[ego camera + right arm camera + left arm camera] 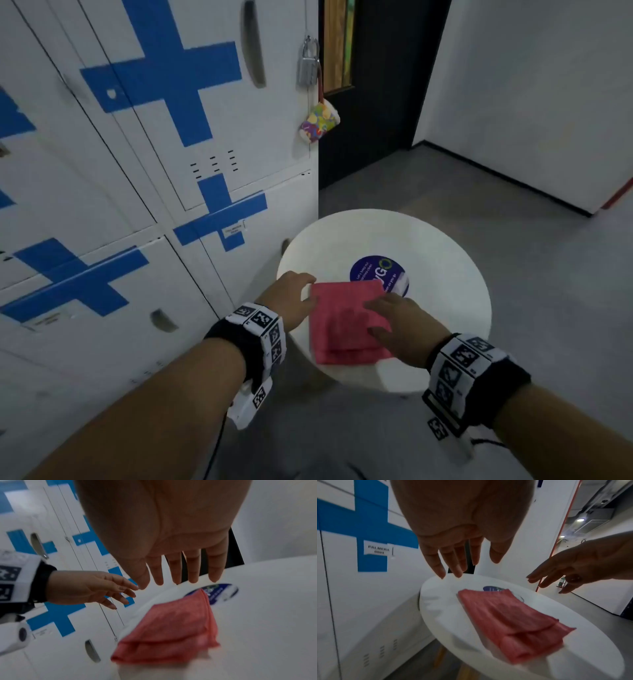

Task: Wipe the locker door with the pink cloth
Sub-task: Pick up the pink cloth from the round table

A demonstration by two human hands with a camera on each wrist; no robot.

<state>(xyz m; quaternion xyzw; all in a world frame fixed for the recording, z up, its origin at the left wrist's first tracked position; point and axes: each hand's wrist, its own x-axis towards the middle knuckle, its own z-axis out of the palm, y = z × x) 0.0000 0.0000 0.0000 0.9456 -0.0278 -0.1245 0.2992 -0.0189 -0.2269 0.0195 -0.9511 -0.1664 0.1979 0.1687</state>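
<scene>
So we've got the folded pink cloth [346, 322] lying flat on the round white bench [445, 274] beside the lockers [102, 171], our left hand [291, 298] hovering spread at its left edge and our right hand [400, 318] spread just above it, neither gripping.

Head cam: high, facing forward and down over both forearms at a round white table [445, 246], lockers [144, 178] on the left, dark door far. Left wrist cam: low, close under the palm, facing along the fingers across the table toward the far corridor. Right wrist cam: same setup, angled left toward the lockers. All three share the tabletop with pink cloth [342, 325] and purple sticker [380, 270].
</scene>
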